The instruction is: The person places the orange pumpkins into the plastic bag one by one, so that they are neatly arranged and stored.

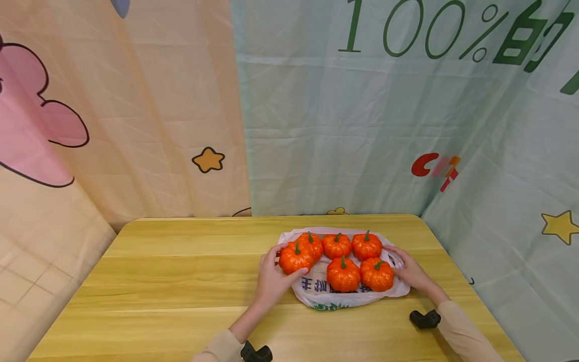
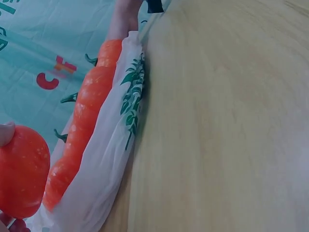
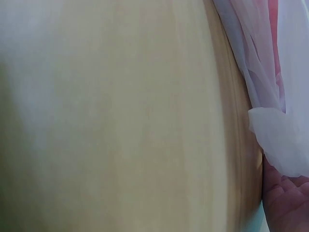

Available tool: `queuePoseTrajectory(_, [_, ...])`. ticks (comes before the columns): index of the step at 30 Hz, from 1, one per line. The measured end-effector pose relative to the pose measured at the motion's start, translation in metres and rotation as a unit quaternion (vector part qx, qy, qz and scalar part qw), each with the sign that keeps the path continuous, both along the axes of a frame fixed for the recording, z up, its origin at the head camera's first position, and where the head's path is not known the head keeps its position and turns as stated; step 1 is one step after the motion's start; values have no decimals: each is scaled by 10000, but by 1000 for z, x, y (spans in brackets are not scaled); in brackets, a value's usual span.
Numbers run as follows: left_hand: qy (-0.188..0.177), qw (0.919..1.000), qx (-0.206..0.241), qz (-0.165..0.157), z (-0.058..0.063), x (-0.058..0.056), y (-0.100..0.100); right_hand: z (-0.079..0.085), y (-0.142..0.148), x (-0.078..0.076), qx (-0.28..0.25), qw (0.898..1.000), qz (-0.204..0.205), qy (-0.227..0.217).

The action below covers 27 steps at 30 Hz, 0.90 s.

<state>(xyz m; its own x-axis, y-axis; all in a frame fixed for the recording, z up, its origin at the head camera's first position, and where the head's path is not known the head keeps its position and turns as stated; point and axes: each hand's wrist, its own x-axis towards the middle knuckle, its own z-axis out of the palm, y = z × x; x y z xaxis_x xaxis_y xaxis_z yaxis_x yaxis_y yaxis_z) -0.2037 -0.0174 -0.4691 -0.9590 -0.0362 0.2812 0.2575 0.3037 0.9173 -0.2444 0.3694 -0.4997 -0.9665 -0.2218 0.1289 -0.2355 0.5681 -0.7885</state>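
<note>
A small orange pumpkin (image 1: 295,258) with a green stem is in my left hand (image 1: 273,280), thumb in front and fingers behind its left side. The left wrist view shows this pumpkin (image 2: 23,174) apart from the row beyond, with only a bit of thumb visible. Several more pumpkins (image 1: 344,275) sit in a white plastic bag (image 1: 316,299) spread wide, printed with dark characters and green leaves. At the bag's right end, my right hand (image 1: 413,272) holds its edge, close beside the pumpkins. Bag plastic (image 3: 282,140) hides most of its fingers in the right wrist view.
The bag lies on a wooden table (image 1: 181,271), toward its right side. Printed curtains (image 1: 298,151) hang behind the table and along both sides. A black device (image 1: 425,319) is on the right wrist, and another (image 1: 256,352) on the left.
</note>
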Motion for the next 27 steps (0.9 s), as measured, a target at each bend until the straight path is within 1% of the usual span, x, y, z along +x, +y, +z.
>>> queuePoseTrajectory(6, [50, 9997, -171, -150, -4, 5, 14, 0, 0, 0, -19, 10000, -41, -32])
queuePoseTrajectory(11, [-41, 9994, -252, -219, -10, 6, 21, 0, -1, 0, -78, 9999, -21, -64])
queuePoseTrajectory(20, [-32, 9982, -558, -237, -14, 8, 25, -4, 0, -3, -156, 9997, -73, -151])
queuePoseTrajectory(27, [127, 9964, -794, -285, -20, 9, 26, -4, 1, -3, -151, 9998, -20, -114])
